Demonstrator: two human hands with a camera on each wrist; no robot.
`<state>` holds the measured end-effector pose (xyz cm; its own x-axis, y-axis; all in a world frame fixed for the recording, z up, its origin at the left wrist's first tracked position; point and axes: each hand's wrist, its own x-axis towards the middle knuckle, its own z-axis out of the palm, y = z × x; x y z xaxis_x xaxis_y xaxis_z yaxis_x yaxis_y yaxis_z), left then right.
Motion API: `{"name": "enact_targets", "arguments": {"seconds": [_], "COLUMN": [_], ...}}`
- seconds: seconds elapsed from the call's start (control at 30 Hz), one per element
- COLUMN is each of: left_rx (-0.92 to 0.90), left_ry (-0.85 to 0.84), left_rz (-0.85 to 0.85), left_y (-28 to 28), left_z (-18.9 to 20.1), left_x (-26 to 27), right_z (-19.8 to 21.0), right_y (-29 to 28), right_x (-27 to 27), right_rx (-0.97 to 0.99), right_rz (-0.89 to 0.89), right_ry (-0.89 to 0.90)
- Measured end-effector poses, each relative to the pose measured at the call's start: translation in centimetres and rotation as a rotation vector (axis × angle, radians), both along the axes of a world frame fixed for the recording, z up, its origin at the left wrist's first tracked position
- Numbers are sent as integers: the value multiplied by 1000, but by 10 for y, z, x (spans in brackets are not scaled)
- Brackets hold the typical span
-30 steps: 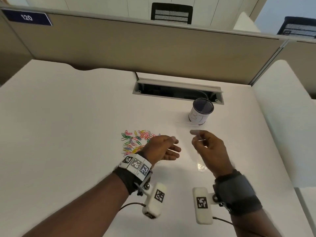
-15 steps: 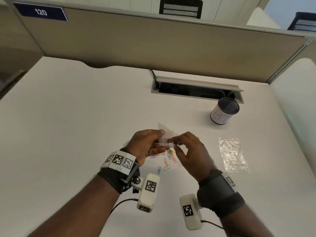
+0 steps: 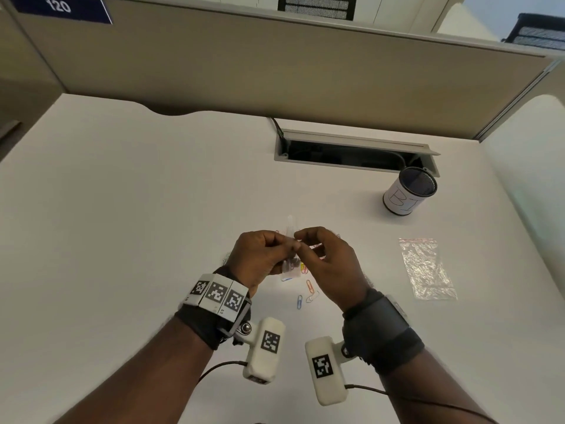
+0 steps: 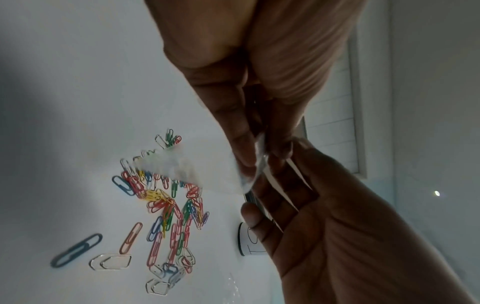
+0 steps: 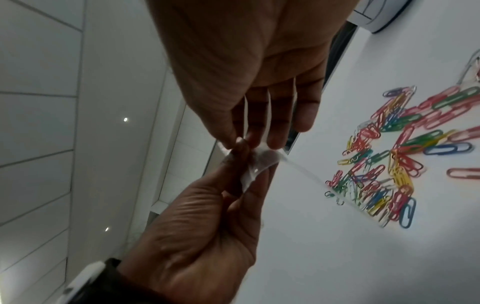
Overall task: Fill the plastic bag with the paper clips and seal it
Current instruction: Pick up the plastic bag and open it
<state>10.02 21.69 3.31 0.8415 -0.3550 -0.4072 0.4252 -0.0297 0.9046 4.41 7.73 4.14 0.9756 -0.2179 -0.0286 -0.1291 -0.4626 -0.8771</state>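
Observation:
A small clear plastic bag [image 3: 290, 224] hangs between my two hands above the white desk [image 3: 122, 240]. My left hand [image 3: 282, 246] pinches one side of the bag's top edge [image 4: 258, 156] between thumb and fingers. My right hand [image 3: 305, 244] pinches the other side [image 5: 259, 160], its remaining fingers spread. The bag looks empty. Coloured paper clips [image 4: 166, 201] lie in a loose pile on the desk right under the hands [image 5: 389, 154]. In the head view my hands hide most of the pile and only a few clips [image 3: 308, 290] show.
A second clear bag with a red zip strip [image 3: 426, 267] lies flat to the right. A white pen cup [image 3: 408, 191] stands at the back right, beside an open cable slot [image 3: 354, 151]. A beige partition [image 3: 275, 65] closes the desk's far edge.
My hands were apart, the right one holding the bag. They have come together over the clip pile, and both now pinch the bag's top, with the bag hanging more upright.

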Motion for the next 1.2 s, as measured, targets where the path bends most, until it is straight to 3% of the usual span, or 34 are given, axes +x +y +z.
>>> {"name": "enact_targets", "arguments": {"seconds": [0.3,0.63,0.9,1.2], "left_rx": [-75,27,65,92], "left_ry": [115,-2,16,-49], "left_rz": [-104,-81,-114,-100], "left_y": [-4,-5,-12,-10], "left_z": [3,-9,-5,0], "left_x": [2,6,8,6], "right_z": [1,-3,-11,-4], "right_y": [-12,-10,-13,-12], "right_x": [0,1,3,4], "right_rx": [12,-3,-113,-72], "right_rz": [-25,31,-55,-82], "right_ry": [44,37,98,99]}}
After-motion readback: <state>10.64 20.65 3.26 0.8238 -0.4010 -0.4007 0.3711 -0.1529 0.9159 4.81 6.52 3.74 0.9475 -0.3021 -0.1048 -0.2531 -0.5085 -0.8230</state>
